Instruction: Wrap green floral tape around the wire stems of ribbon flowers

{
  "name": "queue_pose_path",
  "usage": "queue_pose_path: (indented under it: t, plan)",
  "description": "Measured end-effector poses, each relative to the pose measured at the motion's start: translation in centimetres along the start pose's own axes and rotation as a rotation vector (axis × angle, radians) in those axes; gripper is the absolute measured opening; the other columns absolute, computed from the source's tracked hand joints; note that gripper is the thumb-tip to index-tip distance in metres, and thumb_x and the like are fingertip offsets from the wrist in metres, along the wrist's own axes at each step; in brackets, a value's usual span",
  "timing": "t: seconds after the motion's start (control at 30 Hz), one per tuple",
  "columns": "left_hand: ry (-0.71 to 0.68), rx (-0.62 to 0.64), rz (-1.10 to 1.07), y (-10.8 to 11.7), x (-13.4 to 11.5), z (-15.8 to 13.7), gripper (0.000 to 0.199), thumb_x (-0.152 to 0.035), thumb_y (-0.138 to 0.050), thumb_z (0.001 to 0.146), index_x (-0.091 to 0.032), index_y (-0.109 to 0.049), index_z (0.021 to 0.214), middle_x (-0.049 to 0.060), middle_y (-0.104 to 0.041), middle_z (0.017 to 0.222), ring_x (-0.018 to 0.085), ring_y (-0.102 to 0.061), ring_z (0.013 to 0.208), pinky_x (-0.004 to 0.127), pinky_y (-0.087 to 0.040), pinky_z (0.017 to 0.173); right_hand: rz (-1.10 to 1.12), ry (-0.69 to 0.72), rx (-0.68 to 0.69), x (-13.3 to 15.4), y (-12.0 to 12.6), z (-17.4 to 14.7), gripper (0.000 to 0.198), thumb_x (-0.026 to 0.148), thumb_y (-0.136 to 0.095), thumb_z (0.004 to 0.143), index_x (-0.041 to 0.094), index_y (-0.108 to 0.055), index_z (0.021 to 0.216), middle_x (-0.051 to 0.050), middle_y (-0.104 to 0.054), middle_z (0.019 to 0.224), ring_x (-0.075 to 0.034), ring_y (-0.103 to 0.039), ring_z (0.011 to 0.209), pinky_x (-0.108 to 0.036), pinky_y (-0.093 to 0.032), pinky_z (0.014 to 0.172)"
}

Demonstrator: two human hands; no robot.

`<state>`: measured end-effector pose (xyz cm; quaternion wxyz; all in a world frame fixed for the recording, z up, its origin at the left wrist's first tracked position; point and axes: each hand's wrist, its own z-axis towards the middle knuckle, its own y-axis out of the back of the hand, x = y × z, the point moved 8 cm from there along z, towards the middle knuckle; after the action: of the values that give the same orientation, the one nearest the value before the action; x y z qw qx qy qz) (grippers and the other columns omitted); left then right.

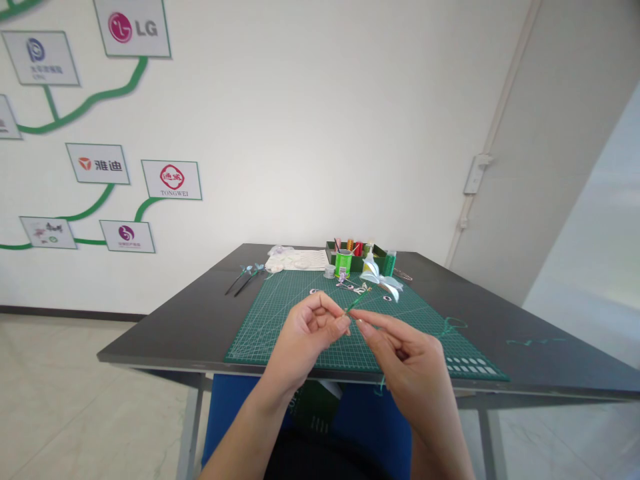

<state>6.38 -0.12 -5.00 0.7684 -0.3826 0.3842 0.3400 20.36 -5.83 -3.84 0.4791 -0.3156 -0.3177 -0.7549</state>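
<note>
Above the front of the cutting mat point(260, 327), my left hand point(317, 327) is closed, with thumb and index finger pinching a thin green-wrapped flower stem point(354, 303). The stem slants up and right toward a flower with pale blue-white petals point(383, 279). My right hand point(405, 347) is closed too, its thumb and fingertips pinched at the lower stem beside the left fingertips. It seems to hold green thread point(381, 385), some of which hangs below the table edge under this hand; the pinch point itself is mostly hidden.
Two finished-looking blue flowers on dark stems point(245, 279) lie at left. Behind stand a green can point(343, 263), a dark green box point(330, 250) of thread spools and a white sheet point(310, 259) with pale pieces. Loose green thread point(535, 342) lies on the black table point(175, 327) at right.
</note>
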Motion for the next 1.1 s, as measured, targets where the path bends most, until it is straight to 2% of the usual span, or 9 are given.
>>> queue_pose_path:
  t: [0.2,0.33,0.47,0.83,1.1]
  plan:
    - [-0.007,0.017,-0.034,-0.1,-0.2,-0.1,0.043,-0.034,-0.101,0.069,-0.017,-0.064,0.080,-0.006,-0.055,0.063,0.006,-0.039,0.056,0.019,-0.029,0.053,0.005,-0.013,0.006,0.3,-0.1,-0.2,0.035,0.038,-0.065,0.097,0.015,-0.091,0.104,0.007,-0.028,0.052,-0.011,-0.020,0.050,-0.028,-0.017,0.050]
    - [-0.001,0.030,-0.009,-0.1,-0.2,-0.1,0.041,-0.047,-0.093,0.081,-0.015,-0.067,0.085,-0.003,-0.060,0.067,0.006,-0.035,0.053,0.021,-0.023,0.051,-0.001,-0.006,-0.001,0.1,0.0,0.0,0.035,0.037,-0.065,0.098,0.014,-0.090,0.106,0.007,-0.025,0.053,-0.011,-0.017,0.052,-0.028,-0.017,0.049]
    - [-0.032,0.056,-0.014,-0.1,-0.3,0.1,0.043,-0.052,-0.083,0.090,-0.012,-0.068,0.079,-0.001,-0.059,0.068,0.004,-0.029,0.050,0.023,-0.019,0.050,-0.013,0.039,0.031,-0.2,0.0,0.2,0.035,0.036,-0.065,0.099,0.012,-0.090,0.107,0.008,-0.024,0.052,-0.010,-0.015,0.050,-0.028,-0.013,0.047]
    - [-0.003,0.034,-0.002,0.2,0.1,0.3,0.045,-0.052,-0.090,0.082,-0.012,-0.070,0.077,-0.001,-0.059,0.067,0.004,-0.036,0.050,0.020,-0.022,0.049,-0.016,0.061,0.055,-0.6,-0.1,0.3,0.036,0.038,-0.064,0.100,0.013,-0.089,0.107,0.008,-0.025,0.051,-0.009,-0.017,0.048,-0.027,-0.012,0.047]
    - [-0.004,0.000,0.030,0.4,0.1,0.2,0.048,-0.055,-0.092,0.078,-0.013,-0.068,0.076,-0.002,-0.059,0.067,0.004,-0.038,0.050,0.019,-0.023,0.048,-0.025,-0.024,0.002,0.6,0.1,-0.4,0.037,0.039,-0.063,0.098,0.013,-0.089,0.102,0.008,-0.026,0.052,-0.010,-0.019,0.050,-0.030,-0.013,0.051]
